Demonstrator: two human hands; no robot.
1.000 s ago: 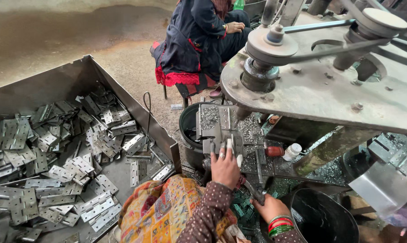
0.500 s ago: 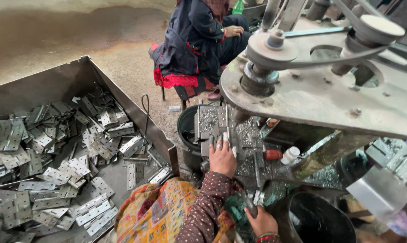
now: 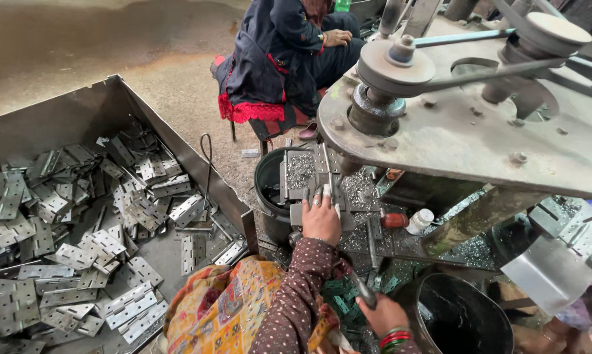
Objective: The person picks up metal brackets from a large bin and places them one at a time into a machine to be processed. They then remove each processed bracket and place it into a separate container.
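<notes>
Left hand [image 3: 322, 219], centre of frame: fingers extended and held close together, pressed flat on a metal hinge plate [image 3: 297, 213] that lies on the work fixture [image 3: 309, 177] of the machine, just under the overhanging machine deck [image 3: 479, 151]. The fingertips cover most of the plate, so whether it is fully seated in the fixture I cannot tell.

Right hand [image 3: 382, 316], lower centre: closed in a fist around a dark lever handle [image 3: 363, 292], wrist with red and green bangles. The handle points up and left toward the fixture.

Around the fixture: loose metal swarf [image 3: 358, 190] heaped on the bed, a small white bottle [image 3: 419, 221] beside a red-handled tool [image 3: 394, 220] just right of the left hand. A dark round tub [image 3: 269, 190] stands just left of the fixture; a second black bucket [image 3: 463, 321] sits lower right.

Progress, as a judgement: one plate is at the machine, under the hand. The large steel bin [image 3: 79, 118] filling the left of frame holds a deep pile of hinge plates [image 3: 79, 242], so most of the stock looks still to go. No finished pile can be told apart.

Upper centre: another person [image 3: 276, 59] sits on a stool, well apart from the machine.
</notes>
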